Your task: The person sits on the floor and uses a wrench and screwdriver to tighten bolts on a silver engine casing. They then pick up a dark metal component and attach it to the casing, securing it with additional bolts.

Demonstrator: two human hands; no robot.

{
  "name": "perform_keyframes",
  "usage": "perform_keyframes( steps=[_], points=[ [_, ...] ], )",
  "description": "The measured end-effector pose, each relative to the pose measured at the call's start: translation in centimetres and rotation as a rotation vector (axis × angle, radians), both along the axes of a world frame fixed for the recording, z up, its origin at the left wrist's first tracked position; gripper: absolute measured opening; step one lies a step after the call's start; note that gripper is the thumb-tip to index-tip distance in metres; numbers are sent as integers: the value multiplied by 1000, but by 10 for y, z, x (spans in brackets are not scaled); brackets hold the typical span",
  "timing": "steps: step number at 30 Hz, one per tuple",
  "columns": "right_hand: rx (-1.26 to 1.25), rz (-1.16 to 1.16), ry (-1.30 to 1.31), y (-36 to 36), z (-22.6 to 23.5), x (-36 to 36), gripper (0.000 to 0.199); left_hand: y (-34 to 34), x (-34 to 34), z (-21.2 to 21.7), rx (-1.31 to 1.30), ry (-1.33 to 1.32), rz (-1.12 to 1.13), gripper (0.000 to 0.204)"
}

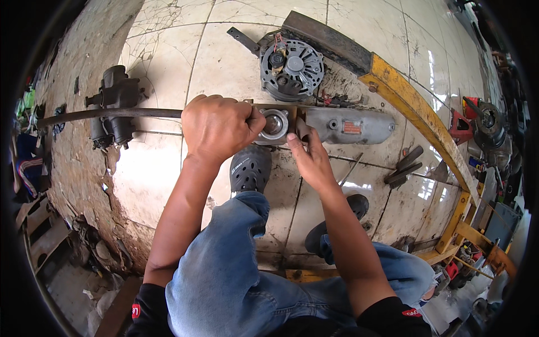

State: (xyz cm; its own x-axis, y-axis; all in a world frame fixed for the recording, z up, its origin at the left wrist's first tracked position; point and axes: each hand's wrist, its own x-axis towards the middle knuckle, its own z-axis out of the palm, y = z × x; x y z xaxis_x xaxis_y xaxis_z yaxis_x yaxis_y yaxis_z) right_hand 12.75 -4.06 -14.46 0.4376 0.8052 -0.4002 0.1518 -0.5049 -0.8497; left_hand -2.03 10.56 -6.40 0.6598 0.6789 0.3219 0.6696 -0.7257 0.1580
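My left hand (219, 126) is closed in a fist around the end of a long dark bar (135, 113), which stretches away to the left. Beside that fist sits a round metal ring (275, 123) with a hollow centre, part of a grey metal assembly on the floor. My right hand (310, 157) has its thumb next to the ring and its fingers curled on the assembly's edge. To its right extends the assembly's long grey housing (370, 124), which carries an orange label. My palms hide part of the bar and the underside of the assembly.
An alternator (295, 64) lies beyond my hands, near a yellow metal frame (415, 95) arching to the right. Dark cylindrical machine parts (115, 104) stand at the left. Short dark metal pieces (404, 167) lie at the right. My shoe (251, 171) is close to the assembly.
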Motion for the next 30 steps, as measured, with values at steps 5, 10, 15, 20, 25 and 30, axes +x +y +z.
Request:
perform_keyframes(
  steps=[5, 10, 15, 20, 25, 30],
  points=[
    [144, -114, -123, 2, -19, 2, 38, -1, -4, 0, 38, 3, -41, 27],
    [84, -118, -74, -12, -17, -11, 34, 2, -17, -1, 33, 9, -96, 25],
    [63, -221, 43, -7, -16, -32, 43, -2, -15, 3, -55, 46, -65, 25],
    [-61, -195, 404, 23, 1, 0, 57, 1, 3, 4, 24, 82, -67, 31],
    [109, -22, -15, -16, -46, -11, 67, 3, 11, 7, -6, 88, -33, 35],
    [-153, -100, 421, 10, -6, -3, 66, 2, 5, 3, -3, 90, -37, 35]
  ],
)
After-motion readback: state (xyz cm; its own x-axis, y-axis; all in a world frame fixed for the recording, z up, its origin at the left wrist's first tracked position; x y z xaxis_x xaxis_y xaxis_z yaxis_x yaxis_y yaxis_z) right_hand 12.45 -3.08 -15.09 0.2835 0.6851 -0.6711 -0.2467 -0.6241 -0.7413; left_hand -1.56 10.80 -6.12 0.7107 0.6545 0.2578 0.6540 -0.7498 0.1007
